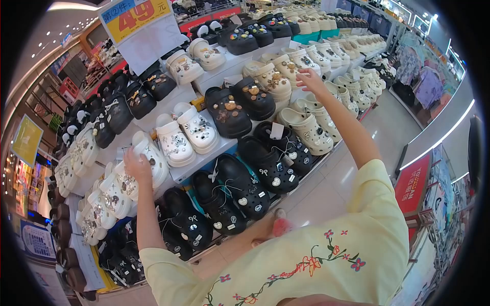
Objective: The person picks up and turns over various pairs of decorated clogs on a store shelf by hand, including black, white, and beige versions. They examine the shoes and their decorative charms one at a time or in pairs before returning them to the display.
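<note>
Left hand (137, 166) fingers gripping white clog (151, 158), right hand (310, 80) fingers spread over beige clog (270, 77), palms hidden

Head view: tiered shoe display shelf (201, 159) carrying white and black clogs. Left hand (137, 166) grips a white clog (151, 158) on the lower left tier. Right hand (310, 79) is raised, fingers spread, just beside a beige clog (270, 77). Price sign (137, 18) reads 49.
</note>
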A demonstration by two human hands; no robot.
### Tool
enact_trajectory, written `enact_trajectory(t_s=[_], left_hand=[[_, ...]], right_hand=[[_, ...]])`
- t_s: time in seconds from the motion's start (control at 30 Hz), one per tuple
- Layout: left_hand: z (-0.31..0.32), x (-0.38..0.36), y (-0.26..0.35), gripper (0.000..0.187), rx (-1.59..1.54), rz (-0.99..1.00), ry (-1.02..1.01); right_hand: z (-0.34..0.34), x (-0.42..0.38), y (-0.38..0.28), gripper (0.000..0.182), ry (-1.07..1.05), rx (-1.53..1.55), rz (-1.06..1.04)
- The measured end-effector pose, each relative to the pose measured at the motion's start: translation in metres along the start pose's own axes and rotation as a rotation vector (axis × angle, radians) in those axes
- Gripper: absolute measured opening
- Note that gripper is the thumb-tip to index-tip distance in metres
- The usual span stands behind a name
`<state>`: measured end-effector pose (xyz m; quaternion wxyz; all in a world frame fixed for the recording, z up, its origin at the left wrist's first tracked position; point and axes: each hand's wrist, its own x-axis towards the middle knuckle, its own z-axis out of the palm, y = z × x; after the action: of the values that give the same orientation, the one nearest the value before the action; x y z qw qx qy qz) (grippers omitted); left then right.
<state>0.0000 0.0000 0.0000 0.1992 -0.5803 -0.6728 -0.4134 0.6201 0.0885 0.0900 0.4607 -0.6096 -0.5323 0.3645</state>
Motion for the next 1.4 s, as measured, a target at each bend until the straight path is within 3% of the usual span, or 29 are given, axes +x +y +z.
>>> enact_trajectory(t_s=[0.1,0.27,0.37,0.47,0.57,0.73,0.9,1.03,1.1,1.4], left_hand=[[-0.012,0.019,0.054,0.044,-0.036,0.192,0.054],[0.038,0.034,0.217,0.042,-0.224,0.307,0.083],[0.08,0.052,0.307,0.043,-0.286,0.376,0.057],[0.145,0.077,0.381,0.053,-0.265,0.353,-0.003],[0.196,0.101,0.422,0.065,-0.152,0.366,-0.05],[0.25,0.123,0.448,0.078,0.052,0.304,-0.163],[0.285,0.142,0.452,0.081,0.176,0.401,-0.08],[0.306,0.155,0.451,0.082,0.184,0.476,-0.059],[0.311,0.159,0.449,0.082,0.196,0.445,-0.076],[0.296,0.156,0.445,0.081,0.234,0.295,-0.169]], right_hand=[[0.015,0.004,0.005,0.058,-0.047,0.183,-0.01],[0.014,0.072,-0.01,0.061,-0.123,0.36,-0.037],[0.017,0.146,0.012,0.072,-0.201,0.573,0.025],[0.018,0.187,0.008,0.081,-0.157,0.589,0.143],[0.015,0.221,-0.003,0.093,-0.187,0.674,0.264],[0.044,0.3,0.016,0.1,-0.245,0.894,0.427],[0.06,0.321,0.019,0.092,-0.343,0.954,0.507],[0.065,0.332,0.019,0.095,-0.374,1.015,0.412],[0.072,0.333,0.015,0.099,-0.308,0.997,0.416],[0.078,0.333,0.009,0.102,-0.382,0.93,0.417]])
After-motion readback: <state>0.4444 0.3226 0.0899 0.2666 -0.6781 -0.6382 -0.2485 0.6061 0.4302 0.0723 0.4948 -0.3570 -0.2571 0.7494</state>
